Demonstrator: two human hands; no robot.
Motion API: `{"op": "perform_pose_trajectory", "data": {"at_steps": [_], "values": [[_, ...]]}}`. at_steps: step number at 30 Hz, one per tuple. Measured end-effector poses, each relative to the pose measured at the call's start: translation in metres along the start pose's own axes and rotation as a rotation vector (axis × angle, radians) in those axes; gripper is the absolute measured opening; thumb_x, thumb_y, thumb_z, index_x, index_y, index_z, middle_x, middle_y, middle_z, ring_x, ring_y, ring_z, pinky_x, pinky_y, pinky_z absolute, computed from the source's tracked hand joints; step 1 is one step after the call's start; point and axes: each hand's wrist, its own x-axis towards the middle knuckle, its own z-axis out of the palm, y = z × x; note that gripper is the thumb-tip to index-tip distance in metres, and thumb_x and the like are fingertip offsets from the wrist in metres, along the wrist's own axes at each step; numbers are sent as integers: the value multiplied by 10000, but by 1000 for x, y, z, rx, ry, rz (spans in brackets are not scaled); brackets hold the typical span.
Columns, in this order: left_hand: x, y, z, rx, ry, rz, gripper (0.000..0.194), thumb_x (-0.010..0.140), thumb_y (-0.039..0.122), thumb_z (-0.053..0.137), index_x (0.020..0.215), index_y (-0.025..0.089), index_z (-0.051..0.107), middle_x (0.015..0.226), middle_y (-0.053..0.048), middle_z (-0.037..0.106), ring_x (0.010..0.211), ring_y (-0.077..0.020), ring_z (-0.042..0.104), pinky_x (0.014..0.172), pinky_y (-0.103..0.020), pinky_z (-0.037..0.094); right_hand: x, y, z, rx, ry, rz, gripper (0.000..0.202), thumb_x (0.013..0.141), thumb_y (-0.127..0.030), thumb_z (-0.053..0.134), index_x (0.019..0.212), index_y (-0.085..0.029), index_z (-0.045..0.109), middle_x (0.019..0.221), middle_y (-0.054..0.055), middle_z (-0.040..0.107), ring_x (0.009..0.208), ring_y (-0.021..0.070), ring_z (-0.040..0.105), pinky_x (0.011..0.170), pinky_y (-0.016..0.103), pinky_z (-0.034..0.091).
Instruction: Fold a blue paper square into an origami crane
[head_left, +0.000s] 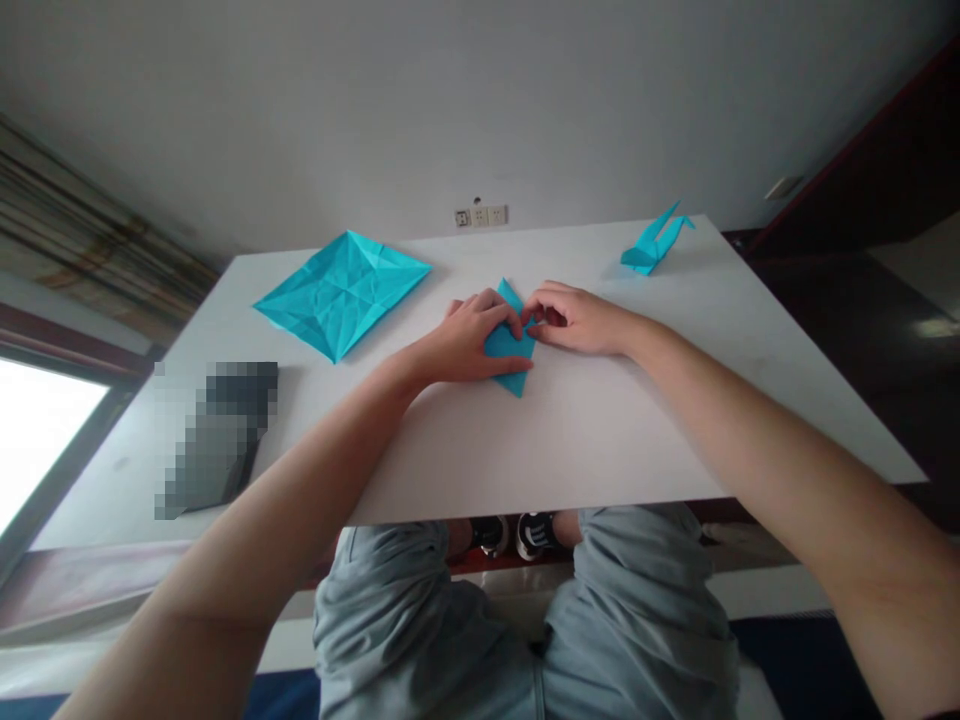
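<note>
A small folded piece of blue paper (511,345) lies on the white table between my hands, one point toward the wall and one toward me. My left hand (480,338) rests on its left side, thumb across the lower part and fingers bent over the upper part, pressing it down. My right hand (574,318) pinches the paper's upper right edge between thumb and fingertips. Creased blue paper (341,295) is spread flat at the back left. A folded blue paper crane (651,248) stands at the back right.
The white table (600,440) reaches back to a grey wall with sockets (481,216). A dark, pixelated object (221,440) lies at the table's left. Beyond the left edge are a curtain and a window.
</note>
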Motion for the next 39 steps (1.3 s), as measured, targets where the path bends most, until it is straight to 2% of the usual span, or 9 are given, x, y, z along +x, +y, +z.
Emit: {"op": "perform_pose_trajectory", "data": {"at_steps": [13, 39], "values": [[-1, 3, -2, 12, -7, -1, 479, 1025, 638, 804, 1316, 259, 769, 1512, -182, 686, 1519, -429, 653, 1394, -668, 394, 1, 0, 1, -3, 7, -9, 153, 972, -250, 805, 1125, -248, 813, 1079, 35, 647, 884, 226, 569, 833, 373, 471], [0, 3, 0, 30, 0, -12, 437, 1050, 598, 813, 1327, 263, 774, 1543, -174, 676, 1535, -437, 638, 1386, -668, 408, -1, -4, 1, 0, 5, 1, 144, 969, -249, 821, 1113, -246, 812, 1063, 30, 645, 894, 224, 535, 824, 358, 455]]}}
